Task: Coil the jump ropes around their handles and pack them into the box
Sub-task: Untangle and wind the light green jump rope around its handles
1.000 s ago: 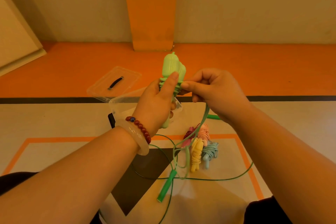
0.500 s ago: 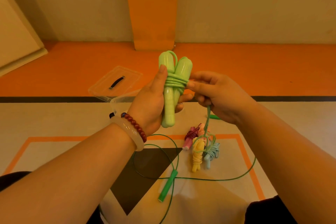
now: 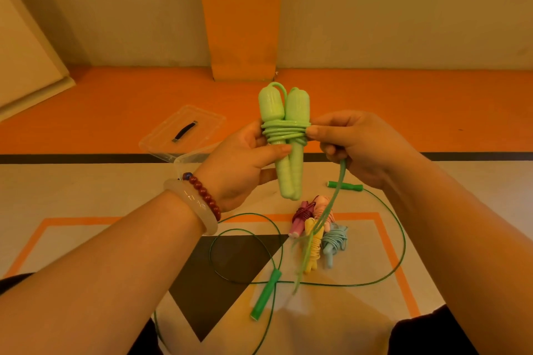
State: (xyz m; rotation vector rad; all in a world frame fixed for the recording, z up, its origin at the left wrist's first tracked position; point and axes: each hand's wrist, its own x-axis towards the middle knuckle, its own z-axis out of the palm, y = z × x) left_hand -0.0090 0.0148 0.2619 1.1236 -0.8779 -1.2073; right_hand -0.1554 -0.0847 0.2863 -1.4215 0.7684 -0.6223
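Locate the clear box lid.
Head view, centre-left: the clear lid lies on the orange floor strip, just beyond the left hand.

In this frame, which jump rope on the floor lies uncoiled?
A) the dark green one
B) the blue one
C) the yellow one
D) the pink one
A: the dark green rope sprawls in loose loops with its handles apart, while the pink rope, yellow rope and blue rope are wound round their handles.

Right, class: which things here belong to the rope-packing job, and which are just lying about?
Job: light green jump rope, gripped by left hand, cord pinched by right hand; dark green jump rope; coiled ropes; clear box; lid.
Other: bead bracelet; bangle; orange pillar.
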